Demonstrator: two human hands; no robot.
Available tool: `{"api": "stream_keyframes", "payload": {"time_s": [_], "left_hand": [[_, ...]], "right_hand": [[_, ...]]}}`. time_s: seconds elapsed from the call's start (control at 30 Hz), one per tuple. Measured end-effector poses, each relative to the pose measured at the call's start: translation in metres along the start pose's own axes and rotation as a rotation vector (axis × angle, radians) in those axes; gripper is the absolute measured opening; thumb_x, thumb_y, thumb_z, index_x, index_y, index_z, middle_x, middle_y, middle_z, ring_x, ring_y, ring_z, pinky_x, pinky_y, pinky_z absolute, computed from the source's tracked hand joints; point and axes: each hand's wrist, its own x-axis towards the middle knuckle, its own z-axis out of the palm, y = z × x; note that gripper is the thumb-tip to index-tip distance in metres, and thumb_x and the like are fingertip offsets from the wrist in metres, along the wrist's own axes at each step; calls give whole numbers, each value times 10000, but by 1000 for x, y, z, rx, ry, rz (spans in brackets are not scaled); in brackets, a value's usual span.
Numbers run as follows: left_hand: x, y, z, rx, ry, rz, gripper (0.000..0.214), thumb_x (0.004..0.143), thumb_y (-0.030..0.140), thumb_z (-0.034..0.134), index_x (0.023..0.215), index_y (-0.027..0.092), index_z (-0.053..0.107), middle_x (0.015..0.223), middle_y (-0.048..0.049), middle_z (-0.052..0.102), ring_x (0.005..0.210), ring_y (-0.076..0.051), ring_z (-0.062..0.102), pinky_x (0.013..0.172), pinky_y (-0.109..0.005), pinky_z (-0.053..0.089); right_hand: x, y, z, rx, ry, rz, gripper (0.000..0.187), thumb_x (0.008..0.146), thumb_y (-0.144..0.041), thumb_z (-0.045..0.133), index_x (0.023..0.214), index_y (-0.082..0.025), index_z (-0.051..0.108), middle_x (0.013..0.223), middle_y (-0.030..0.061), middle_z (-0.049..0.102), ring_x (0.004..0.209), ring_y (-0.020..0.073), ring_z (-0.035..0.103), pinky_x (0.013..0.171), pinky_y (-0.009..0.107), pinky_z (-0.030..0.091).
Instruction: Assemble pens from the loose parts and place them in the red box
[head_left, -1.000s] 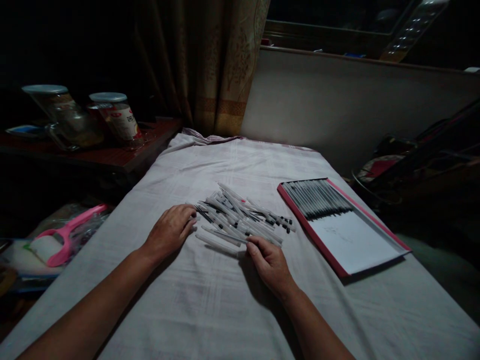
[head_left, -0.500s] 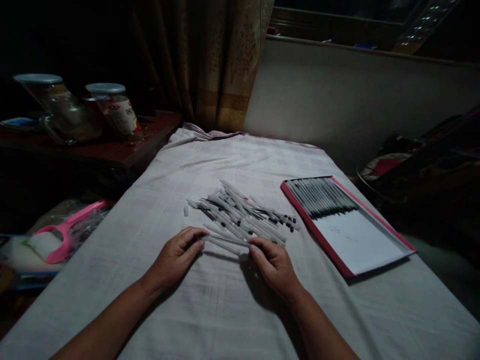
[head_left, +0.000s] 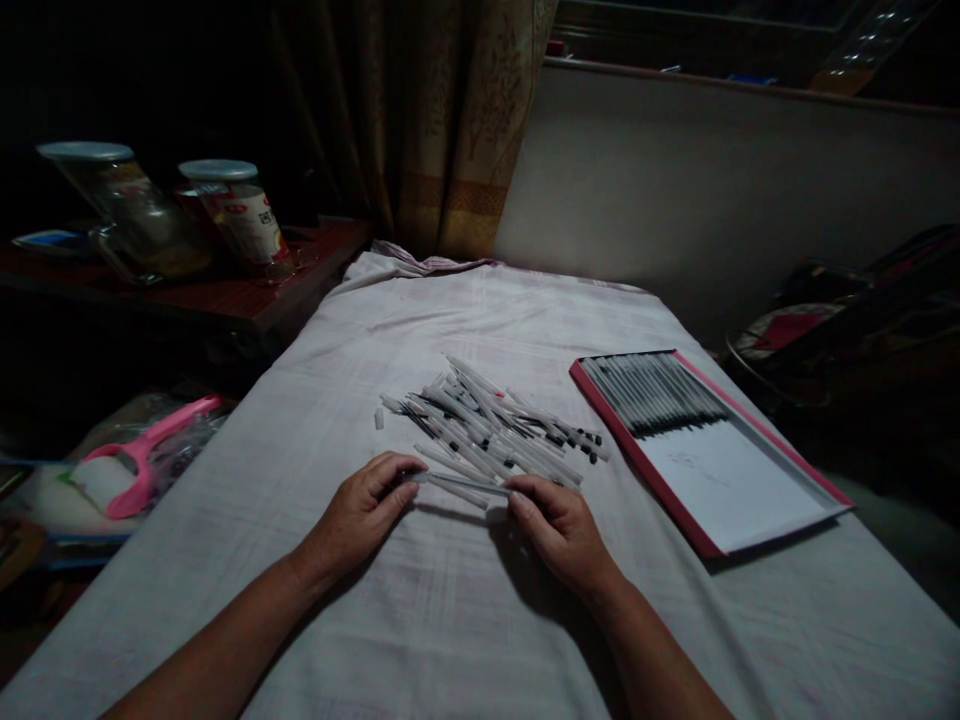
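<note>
Between my hands a slim translucent pen (head_left: pixel 466 484) is held level, just on the near side of a loose heap of pen parts (head_left: pixel 487 425). My left hand (head_left: pixel 373 503) pinches its left end between thumb and fingers. The right end sits in the closed fingers of my right hand (head_left: pixel 559 528). The heap mixes clear barrels, dark thin refills and black-tipped pieces. A small clear cap (head_left: pixel 379 419) lies apart at the heap's left. To the right, a red-edged box (head_left: pixel 757 500) holds a row of pens (head_left: pixel 651 393) side by side in its far part.
A pale checked cloth (head_left: pixel 420 620) covers the surface under my hands. On the left, a dark red side table (head_left: pixel 255 300) carries a glass pitcher (head_left: pixel 142 215) and a lidded jar (head_left: pixel 240 215). A pink-handled item (head_left: pixel 150 455) lies lower left. Behind hangs a curtain (head_left: pixel 465 130).
The view has shifted slightly, so everything sits a little further right. Both hands keep their hold on the pen, with no clear movement over the cloth.
</note>
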Motion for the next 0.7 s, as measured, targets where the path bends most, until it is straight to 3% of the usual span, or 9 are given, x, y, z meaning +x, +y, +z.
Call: {"api": "stream_keyframes", "payload": {"time_s": [0.2,0.43,0.7], "left_hand": [[-1,-1,0,14,-48,25,188,880,269,583,1025,220,692,955,-41,705,885,-176,659,796,-270,514],[-1,-3,1,16,-24,-31,210,877,291,571,1034,212,687,970,-43,727,890,-184,677,829,-291,525],[-4,2,2,-112,-97,-123,311,921,333,505,1173,208,637,980,-52,736,854,-174,694,771,-275,537]], "right_hand": [[1,-2,-11,-22,-62,14,229,876,-288,545,942,-178,734,775,55,742,696,180,694,672,269,542],[1,-4,-12,-22,-43,5,231,878,-289,541,933,-169,730,722,50,723,639,164,669,641,260,534],[1,-3,-9,-12,-56,-10,213,878,-285,551,927,-178,728,704,37,709,629,156,662,627,245,521]]}}
